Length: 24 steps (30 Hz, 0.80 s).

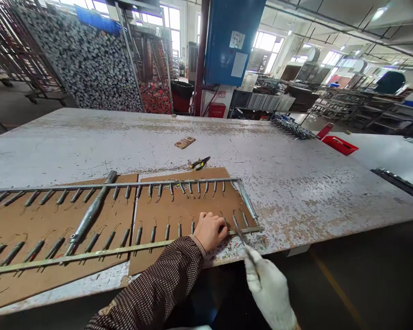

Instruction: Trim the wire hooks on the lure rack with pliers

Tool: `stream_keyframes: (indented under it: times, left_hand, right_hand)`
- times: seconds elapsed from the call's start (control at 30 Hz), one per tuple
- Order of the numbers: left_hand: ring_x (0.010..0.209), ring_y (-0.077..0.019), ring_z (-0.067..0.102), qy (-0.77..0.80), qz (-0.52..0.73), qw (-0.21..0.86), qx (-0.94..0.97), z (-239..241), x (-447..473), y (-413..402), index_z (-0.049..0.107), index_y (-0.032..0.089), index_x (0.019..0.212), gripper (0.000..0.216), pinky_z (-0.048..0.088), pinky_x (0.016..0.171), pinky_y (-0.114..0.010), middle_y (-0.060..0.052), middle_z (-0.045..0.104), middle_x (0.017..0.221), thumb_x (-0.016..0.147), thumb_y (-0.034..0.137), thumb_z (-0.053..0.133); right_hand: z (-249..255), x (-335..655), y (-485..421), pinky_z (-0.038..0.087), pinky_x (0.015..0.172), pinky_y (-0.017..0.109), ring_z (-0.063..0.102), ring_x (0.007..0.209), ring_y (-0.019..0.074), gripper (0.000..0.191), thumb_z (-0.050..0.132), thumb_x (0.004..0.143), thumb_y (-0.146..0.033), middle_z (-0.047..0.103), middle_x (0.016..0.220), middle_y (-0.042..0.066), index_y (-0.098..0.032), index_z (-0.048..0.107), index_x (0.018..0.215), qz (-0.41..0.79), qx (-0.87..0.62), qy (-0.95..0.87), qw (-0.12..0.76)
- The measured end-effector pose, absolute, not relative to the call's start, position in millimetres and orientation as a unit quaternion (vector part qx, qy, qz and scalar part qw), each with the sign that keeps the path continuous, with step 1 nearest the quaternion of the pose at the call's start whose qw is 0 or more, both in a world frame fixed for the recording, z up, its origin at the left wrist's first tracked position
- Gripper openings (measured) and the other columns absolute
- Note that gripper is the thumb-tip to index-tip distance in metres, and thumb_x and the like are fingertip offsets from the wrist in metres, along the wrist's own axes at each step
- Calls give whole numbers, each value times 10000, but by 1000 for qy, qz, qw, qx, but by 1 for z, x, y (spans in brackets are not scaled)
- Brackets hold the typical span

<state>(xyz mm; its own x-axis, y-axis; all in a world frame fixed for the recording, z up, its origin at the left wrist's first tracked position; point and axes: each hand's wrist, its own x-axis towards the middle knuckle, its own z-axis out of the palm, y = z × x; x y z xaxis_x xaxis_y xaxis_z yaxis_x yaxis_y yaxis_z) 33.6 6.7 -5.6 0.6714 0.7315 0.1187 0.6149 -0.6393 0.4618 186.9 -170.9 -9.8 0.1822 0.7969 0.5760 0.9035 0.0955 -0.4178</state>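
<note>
A long metal rack frame (pixel 131 184) with rows of small hooked pegs lies on brown cardboard sheets (pixel 179 208) on the worktable. My left hand (pixel 209 230), bare, with a checked sleeve, rests closed on the frame's near bar close to its right end. My right hand (pixel 269 289), in a white glove, is wrapped round a thin metal tool (pixel 242 237) whose tip touches the near bar beside the left hand.
The worn white worktable (pixel 296 183) carries pliers (pixel 199 163), a small tan card (pixel 185 142), a red tray (pixel 339 145) and a pile of metal parts (pixel 292 127) at the far right. Tall loaded racks (pixel 89 64) and a blue cabinet (pixel 232 41) stand behind.
</note>
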Motion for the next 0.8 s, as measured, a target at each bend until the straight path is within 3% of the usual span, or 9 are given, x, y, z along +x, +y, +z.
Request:
stream_keyframes:
  times: [0.07, 0.2, 0.37, 0.5, 0.67, 0.8]
  left_hand:
    - [839, -188, 546, 376, 149, 195, 894, -6, 34, 7, 629, 219, 789, 166, 291, 835, -390, -3, 727, 842, 925, 294, 570]
    - [851, -190, 551, 374, 153, 182, 896, -6, 34, 6, 636, 222, 791, 166, 290, 835, -393, -2, 731, 848, 924, 300, 574]
    - [851, -187, 558, 373, 156, 184, 896, -8, 34, 7, 632, 218, 782, 167, 287, 839, -388, -2, 730, 836, 918, 303, 584]
    - [855, -186, 560, 369, 153, 175, 900, -8, 34, 7, 630, 214, 787, 176, 283, 835, -391, -3, 731, 843, 925, 312, 580]
    - [853, -181, 559, 366, 158, 180, 899, -9, 33, 7, 633, 216, 793, 155, 283, 836, -391, 5, 729, 842, 916, 300, 595]
    - [852, -187, 557, 364, 160, 175, 901, -8, 33, 7, 631, 216, 798, 154, 284, 825, -392, 0, 726, 838, 917, 307, 593]
  right_hand:
    - [-7, 187, -171, 544, 680, 243, 686, 685, 157, 300, 531, 1025, -324, 759, 896, 40, -158, 667, 1235, -81, -667, -639, 374]
    - [-1, 186, -174, 569, 804, 284, 715, 882, 197, 318, 524, 1017, -291, 748, 1027, 84, -150, 643, 1276, -83, -665, -627, 397]
    - [-2, 183, -172, 531, 578, 242, 654, 578, 152, 313, 495, 1035, -340, 748, 811, 55, -148, 695, 1180, -100, -672, -639, 362]
    - [-3, 184, -175, 581, 762, 300, 716, 813, 201, 328, 519, 1013, -322, 754, 1002, 94, -173, 665, 1265, -80, -680, -618, 386]
    - [-1, 183, -173, 538, 575, 262, 676, 599, 176, 336, 496, 1030, -370, 748, 798, 56, -157, 705, 1184, -91, -692, -627, 346]
    - [7, 181, -174, 566, 746, 270, 721, 795, 186, 325, 497, 1030, -347, 756, 984, 90, -147, 669, 1219, -93, -695, -602, 382]
